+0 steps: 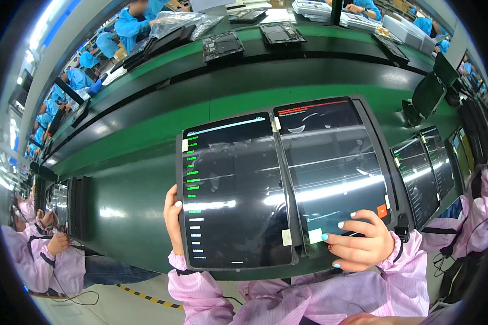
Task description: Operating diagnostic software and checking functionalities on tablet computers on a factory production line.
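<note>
Two large tablets lie side by side in a black tray (375,127) in front of me. The left tablet (236,189) is lit, with a column of green and white lines on black. On the right tablet (331,162) there are red text at the top, a light green square and an orange square. My left hand (173,222) grips the tray's left edge, its thumb at the front and the other fingers largely hidden. Over the lower right of the right tablet is my right hand (360,242), fingers stretched apart, a fingertip at the green square.
More tablets (417,176) in a tray stand to the right, below a black stand (431,89). Opened devices (223,46) lie along the dark line behind the green bench (130,179). At left, a co-worker's hands (57,244) are beside another tray; others in blue work beyond.
</note>
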Demonstrator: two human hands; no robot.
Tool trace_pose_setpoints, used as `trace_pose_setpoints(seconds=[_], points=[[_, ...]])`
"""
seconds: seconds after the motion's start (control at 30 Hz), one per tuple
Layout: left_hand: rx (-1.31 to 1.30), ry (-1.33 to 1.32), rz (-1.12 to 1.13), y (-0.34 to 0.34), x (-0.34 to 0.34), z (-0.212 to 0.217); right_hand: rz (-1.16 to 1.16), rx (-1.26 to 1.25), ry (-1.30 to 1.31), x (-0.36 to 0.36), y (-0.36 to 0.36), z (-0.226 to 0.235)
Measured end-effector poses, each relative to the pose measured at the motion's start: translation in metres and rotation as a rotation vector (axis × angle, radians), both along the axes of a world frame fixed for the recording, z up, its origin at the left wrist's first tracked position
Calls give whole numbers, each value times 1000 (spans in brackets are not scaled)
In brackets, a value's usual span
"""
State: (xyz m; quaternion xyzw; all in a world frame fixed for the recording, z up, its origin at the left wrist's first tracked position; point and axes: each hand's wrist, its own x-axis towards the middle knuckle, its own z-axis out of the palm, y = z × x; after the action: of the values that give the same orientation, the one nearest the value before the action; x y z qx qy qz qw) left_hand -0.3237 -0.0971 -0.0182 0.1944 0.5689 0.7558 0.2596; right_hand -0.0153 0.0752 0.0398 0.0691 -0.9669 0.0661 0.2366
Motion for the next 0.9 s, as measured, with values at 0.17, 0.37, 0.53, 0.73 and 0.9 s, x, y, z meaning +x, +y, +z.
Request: trace_pose_setpoints(seconds=[0.17, 0.37, 0.53, 0.73, 0.9], points=[[-18, 50, -17, -2, -1, 3, -7, 28, -13, 1, -2, 1], [-13, 76, -6, -2, -4, -6, -11, 56, -35, -1, -2, 2], [-2, 53, 37, 0, -4, -7, -19, 62, -49, -1, -2, 2], [-17, 78, -44, 0, -2, 2, -1, -5, 41, 9, 3, 1], [-18, 22, -9, -1, -1, 0, -163, -227, 120, 29, 16, 2]])
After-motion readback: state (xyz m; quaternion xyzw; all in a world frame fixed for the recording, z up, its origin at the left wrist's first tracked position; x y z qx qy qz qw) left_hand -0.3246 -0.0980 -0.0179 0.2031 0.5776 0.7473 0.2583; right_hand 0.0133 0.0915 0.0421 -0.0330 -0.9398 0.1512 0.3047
